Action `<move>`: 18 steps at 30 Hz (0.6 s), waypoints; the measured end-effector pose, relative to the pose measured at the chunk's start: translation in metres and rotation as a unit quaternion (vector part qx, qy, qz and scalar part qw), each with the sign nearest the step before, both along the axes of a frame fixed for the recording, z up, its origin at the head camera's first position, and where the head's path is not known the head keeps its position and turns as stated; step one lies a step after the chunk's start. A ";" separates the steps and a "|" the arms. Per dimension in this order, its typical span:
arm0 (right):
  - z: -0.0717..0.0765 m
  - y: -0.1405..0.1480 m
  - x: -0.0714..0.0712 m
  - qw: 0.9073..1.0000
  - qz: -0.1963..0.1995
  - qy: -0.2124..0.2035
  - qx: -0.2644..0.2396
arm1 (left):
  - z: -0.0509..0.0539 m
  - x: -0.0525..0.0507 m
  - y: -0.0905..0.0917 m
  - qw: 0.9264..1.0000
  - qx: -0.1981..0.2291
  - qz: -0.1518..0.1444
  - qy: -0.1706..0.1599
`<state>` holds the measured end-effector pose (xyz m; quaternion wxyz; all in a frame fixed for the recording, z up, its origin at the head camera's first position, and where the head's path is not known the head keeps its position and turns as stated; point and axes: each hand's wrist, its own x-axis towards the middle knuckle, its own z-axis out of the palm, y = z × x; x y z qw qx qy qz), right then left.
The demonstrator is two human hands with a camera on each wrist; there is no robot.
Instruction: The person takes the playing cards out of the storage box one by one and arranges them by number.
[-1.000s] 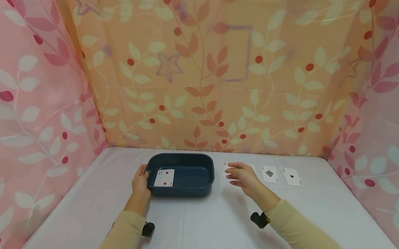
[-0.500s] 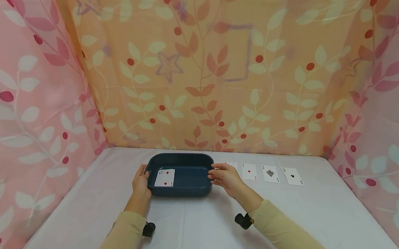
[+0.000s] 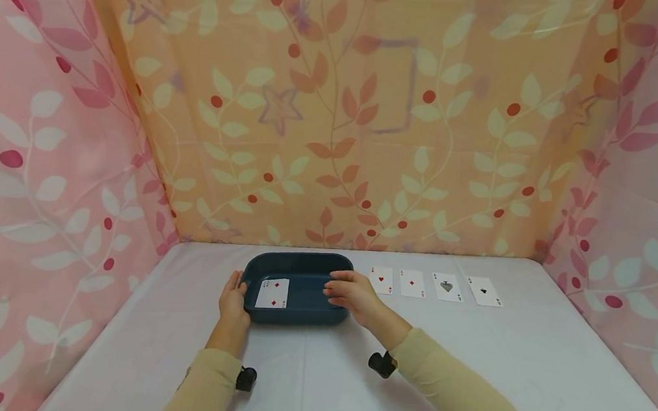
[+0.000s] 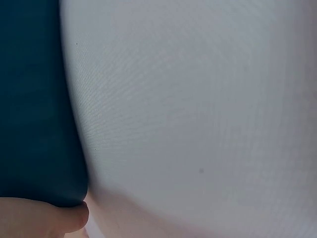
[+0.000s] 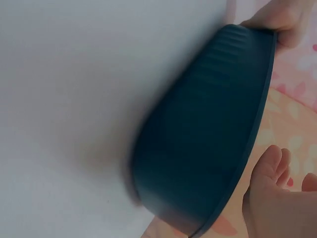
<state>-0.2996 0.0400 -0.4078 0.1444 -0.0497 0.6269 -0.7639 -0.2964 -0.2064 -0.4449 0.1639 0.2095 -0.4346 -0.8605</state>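
Observation:
A dark blue tray stands on the white tabletop, with a diamond playing card lying in its left part. My left hand holds the tray's left end; in the left wrist view a fingertip presses on the tray wall. Over the tray's right end hovers my right hand, its fingers extended and holding nothing visible. The right wrist view has this hand above the rim of the tray, with a gap between them.
Right of the tray lies a row of cards: a heart, a diamond, a spade and a club. Patterned cloth hangs behind the table and along both sides.
My right hand has moved left from in front of the cards to over the tray's right end, uncovering the heart and diamond cards. The left hand and tray have stayed put.

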 end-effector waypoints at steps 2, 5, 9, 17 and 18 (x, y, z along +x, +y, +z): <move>-0.002 -0.006 0.000 1.000 0.005 0.003 0.000 | 0.000 0.000 0.000 1.000 0.002 0.000 0.002; -0.007 -0.016 -0.001 1.000 0.010 0.007 0.001 | 0.000 0.000 -0.001 1.000 0.003 -0.001 0.001; -0.013 -0.028 -0.005 0.999 0.025 0.021 0.011 | -0.001 0.000 -0.002 1.000 0.002 0.001 -0.004; -0.020 -0.048 -0.022 0.988 0.077 0.043 0.124 | -0.003 -0.002 -0.002 1.000 0.006 0.004 0.007; -0.020 -0.051 -0.024 0.984 0.083 0.047 0.148 | -0.003 -0.002 -0.002 1.000 0.007 0.004 0.008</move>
